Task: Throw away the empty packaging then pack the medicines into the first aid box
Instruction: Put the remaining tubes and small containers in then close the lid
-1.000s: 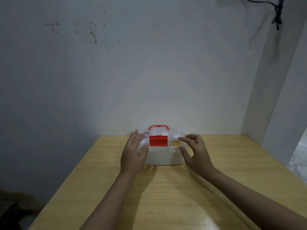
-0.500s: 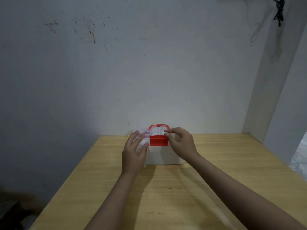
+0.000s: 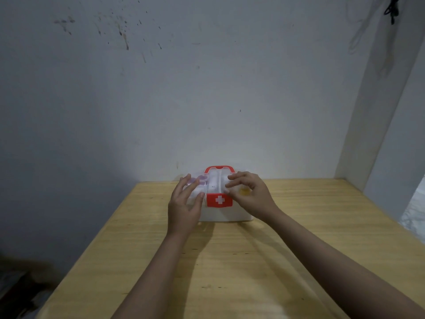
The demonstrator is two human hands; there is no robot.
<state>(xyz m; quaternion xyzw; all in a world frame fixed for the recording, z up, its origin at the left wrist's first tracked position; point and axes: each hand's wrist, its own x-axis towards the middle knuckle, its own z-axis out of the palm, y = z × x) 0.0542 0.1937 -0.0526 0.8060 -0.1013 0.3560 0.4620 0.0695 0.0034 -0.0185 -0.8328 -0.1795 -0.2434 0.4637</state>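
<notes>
Now that the red latch lies flat against the front of the first aid box, with its white cross facing the camera, the box reads as closed; half a second ago the right hand was pinching at the top of this latch, and the cross was not yet presented. The box stands at the centre of the frame, at the far edge of the wooden table, close to the grey wall. The left hand rests on the left side of the transparent lid, fingers spread and thumb against the front wall, unchanged from the earlier views. The right hand has shifted rightward from the latch and now rests on the right side of the lid, fingers loosely curled, thumb and forefinger near each other; whether they pinch anything cannot be told. The red handle lies folded at the rear of the lid. Coloured contents show dimly through the lid; no loose medicines or packaging are visible on the table. Judgement: packing is complete and the closing step is at or near its end.
</notes>
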